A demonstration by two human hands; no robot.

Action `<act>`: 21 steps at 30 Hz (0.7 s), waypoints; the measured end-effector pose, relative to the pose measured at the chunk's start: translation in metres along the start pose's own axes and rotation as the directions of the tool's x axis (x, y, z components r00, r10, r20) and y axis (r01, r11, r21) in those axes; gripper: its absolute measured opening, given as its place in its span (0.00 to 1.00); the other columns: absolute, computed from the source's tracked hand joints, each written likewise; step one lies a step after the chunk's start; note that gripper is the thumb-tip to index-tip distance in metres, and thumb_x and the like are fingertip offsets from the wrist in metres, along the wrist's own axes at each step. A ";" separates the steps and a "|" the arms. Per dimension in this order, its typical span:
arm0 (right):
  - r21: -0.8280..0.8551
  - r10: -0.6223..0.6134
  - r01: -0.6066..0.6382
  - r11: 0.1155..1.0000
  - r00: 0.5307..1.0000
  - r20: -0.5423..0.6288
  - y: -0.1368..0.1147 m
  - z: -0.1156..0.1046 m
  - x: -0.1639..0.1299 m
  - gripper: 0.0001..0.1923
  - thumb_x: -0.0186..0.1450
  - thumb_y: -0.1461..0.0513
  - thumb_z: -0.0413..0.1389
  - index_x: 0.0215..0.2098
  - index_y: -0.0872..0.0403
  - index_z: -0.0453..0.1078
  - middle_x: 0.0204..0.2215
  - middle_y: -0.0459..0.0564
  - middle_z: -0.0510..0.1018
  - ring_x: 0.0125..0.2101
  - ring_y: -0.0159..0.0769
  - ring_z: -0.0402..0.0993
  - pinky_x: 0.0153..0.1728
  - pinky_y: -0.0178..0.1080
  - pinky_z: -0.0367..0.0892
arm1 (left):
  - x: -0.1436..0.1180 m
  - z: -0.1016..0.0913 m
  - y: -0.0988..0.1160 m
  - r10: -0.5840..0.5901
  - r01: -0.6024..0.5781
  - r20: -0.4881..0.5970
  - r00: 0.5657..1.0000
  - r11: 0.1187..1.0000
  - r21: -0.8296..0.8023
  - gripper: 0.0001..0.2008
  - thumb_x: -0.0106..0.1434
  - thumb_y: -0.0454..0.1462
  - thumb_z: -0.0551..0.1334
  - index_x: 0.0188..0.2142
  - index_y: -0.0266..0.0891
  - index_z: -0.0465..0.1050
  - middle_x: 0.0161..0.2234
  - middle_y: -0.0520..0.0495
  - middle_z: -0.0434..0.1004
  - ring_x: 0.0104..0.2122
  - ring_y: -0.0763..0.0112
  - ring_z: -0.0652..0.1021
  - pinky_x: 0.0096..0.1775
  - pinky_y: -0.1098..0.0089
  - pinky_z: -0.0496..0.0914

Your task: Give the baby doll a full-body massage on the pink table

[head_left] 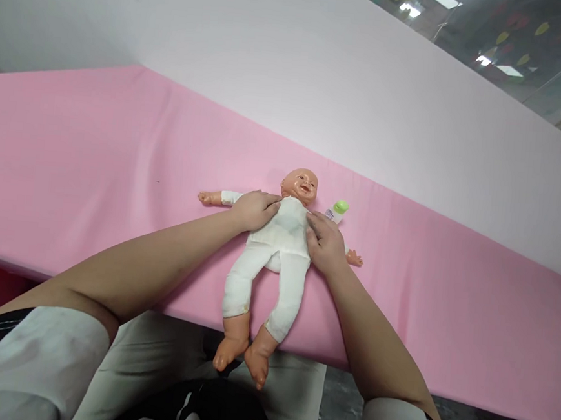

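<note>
Doll [286,233], one, two hands [256,209] [327,239] on its torso, one bottle [337,211] nearby

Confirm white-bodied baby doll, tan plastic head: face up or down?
Face up. The doll lies on the smooth pink cover, its face showing.

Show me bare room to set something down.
Left of the doll, past its outstretched arm, the pink covering is bare but for a dark speck; right of the bottle and the doll's other arm, it is bare too. Crowded: the doll's torso, flanked by the left hand and right hand.
</note>
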State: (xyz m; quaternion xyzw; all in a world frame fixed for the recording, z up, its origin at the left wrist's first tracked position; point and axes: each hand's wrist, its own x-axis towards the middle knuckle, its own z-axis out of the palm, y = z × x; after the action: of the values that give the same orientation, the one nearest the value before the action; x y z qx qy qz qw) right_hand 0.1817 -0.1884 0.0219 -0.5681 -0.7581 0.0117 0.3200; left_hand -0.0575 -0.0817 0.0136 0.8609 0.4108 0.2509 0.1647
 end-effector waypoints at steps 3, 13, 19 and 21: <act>0.158 -0.305 0.291 0.944 0.950 0.072 -0.031 -0.002 -0.007 0.22 0.76 0.56 0.49 0.63 0.48 0.74 0.68 0.53 0.74 0.68 0.46 0.69 0.70 0.56 0.62 | 0.002 0.000 -0.001 -0.016 0.016 0.006 1.000 1.000 0.003 0.25 0.76 0.46 0.49 0.61 0.45 0.79 0.59 0.47 0.83 0.58 0.55 0.81 0.61 0.57 0.73; 0.220 -0.456 0.399 0.890 0.755 0.471 -0.071 -0.004 -0.015 0.37 0.73 0.41 0.55 0.73 0.49 0.64 0.71 0.55 0.69 0.74 0.52 0.59 0.76 0.62 0.41 | 0.002 0.009 0.002 -0.010 0.010 0.006 1.000 1.000 -0.008 0.23 0.76 0.44 0.50 0.58 0.48 0.81 0.59 0.50 0.83 0.60 0.60 0.81 0.70 0.57 0.63; 0.055 -0.219 0.222 0.974 0.833 0.509 -0.030 -0.004 0.005 0.38 0.77 0.41 0.48 0.78 0.47 0.54 0.78 0.54 0.52 0.79 0.55 0.41 0.75 0.69 0.33 | 0.004 0.012 -0.002 -0.003 0.003 0.032 0.999 1.000 -0.021 0.25 0.77 0.44 0.49 0.64 0.45 0.76 0.63 0.49 0.79 0.63 0.62 0.78 0.72 0.57 0.60; 0.017 -0.138 0.147 0.989 0.870 0.474 -0.018 -0.003 0.008 0.36 0.78 0.43 0.47 0.78 0.48 0.52 0.78 0.53 0.51 0.79 0.54 0.42 0.75 0.69 0.35 | 0.005 0.013 -0.002 0.010 -0.009 0.031 0.999 1.000 -0.018 0.25 0.77 0.43 0.49 0.65 0.44 0.75 0.64 0.47 0.78 0.64 0.62 0.77 0.72 0.56 0.59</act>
State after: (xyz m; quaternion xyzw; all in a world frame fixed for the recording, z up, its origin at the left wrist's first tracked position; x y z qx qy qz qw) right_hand 0.1667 -0.1884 0.0351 -0.4936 -0.8531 0.1193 0.1193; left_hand -0.0493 -0.0778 0.0036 0.8652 0.4018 0.2419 0.1775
